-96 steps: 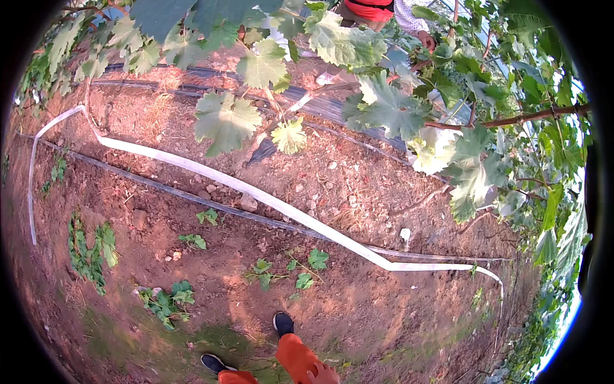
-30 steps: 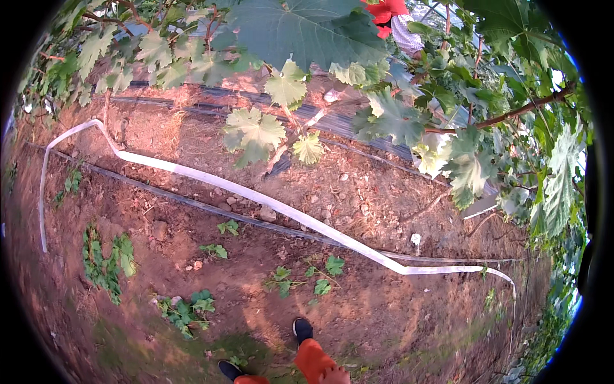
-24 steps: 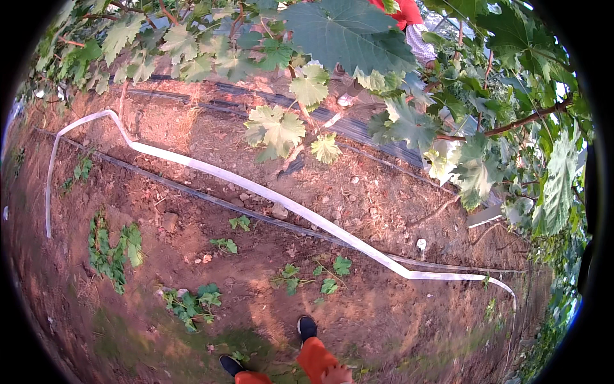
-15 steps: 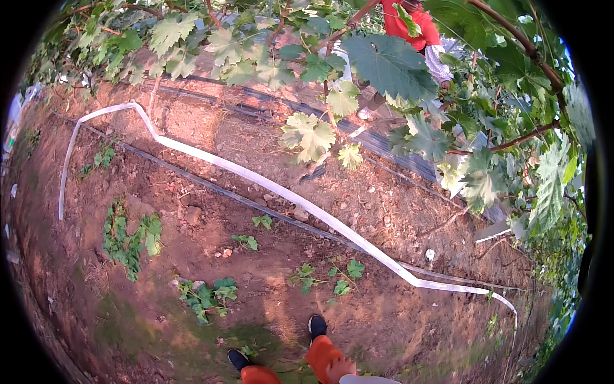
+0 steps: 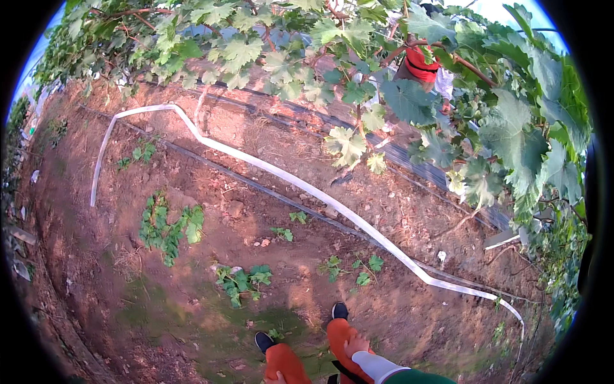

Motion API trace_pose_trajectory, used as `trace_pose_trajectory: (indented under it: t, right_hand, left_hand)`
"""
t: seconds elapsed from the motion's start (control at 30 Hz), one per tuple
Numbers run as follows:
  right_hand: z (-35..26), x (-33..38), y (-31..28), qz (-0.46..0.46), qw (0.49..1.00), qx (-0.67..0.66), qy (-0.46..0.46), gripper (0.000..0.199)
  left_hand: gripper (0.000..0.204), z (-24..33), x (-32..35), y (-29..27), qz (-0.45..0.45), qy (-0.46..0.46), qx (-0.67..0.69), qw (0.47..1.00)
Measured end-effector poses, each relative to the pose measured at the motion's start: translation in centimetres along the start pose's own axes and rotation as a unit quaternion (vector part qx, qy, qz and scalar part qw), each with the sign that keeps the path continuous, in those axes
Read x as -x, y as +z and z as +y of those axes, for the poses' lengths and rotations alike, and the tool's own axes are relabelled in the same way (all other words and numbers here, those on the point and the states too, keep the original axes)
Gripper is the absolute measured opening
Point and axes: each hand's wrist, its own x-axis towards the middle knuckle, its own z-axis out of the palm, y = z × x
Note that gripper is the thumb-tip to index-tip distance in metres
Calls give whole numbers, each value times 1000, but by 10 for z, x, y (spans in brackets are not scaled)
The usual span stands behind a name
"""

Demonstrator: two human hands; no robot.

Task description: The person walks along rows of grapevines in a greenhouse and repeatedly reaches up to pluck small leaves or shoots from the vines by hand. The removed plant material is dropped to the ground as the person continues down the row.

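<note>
Soil (image 5: 211, 301), reddish and weed-dotted, lies beneath a person standing in orange trousers (image 5: 339, 336) and black shoes. Their right hand (image 5: 355, 346) rests against the right thigh, its grip empty and loosely curled; the left hand (image 5: 276, 380) barely shows, grip unclear. A white hose (image 5: 307, 189) snakes across the ground under vine leaves (image 5: 486, 137).

I see my own legs in bright orange trousers (image 5: 340, 338), ending in black shoes (image 5: 339, 311) — rounded toes. My right arm wears a white inner cuff (image 5: 376, 365) under a dark green sleeve (image 5: 416, 378).
</note>
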Motion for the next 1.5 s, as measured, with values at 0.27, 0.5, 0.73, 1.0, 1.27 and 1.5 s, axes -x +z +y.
trace_pose_trajectory:
  t: [0.27, 0.5, 0.73, 1.0, 1.27, 1.5]
  right_hand:
    - [-39, 81, -31, -28, 995, 64, -65, 57]
    - [-73, 31, -64, -138, 873, 174, -434, 32]
    - [-55, -6, -94, -93, 869, -6, -486, 36]
    - [111, -102, -101, 1, 929, -18, -370, 30]
    - [170, -85, -228, 212, 882, -420, -35, 42]
    - [218, -69, -459, 446, 648, -593, -172, 46]
  left_hand:
    - [84, -68, 22, -52, -26, 9, 32, 999]
    - [80, -92, 66, -74, -50, -15, 39, 998]
    - [76, -16, 84, -102, -43, 49, 17, 998]
    - [72, 111, 121, -108, -68, 148, 48, 985]
    - [69, 149, 135, -95, -97, 163, 49, 981]
    - [66, 97, 152, -74, -150, 118, 34, 981]
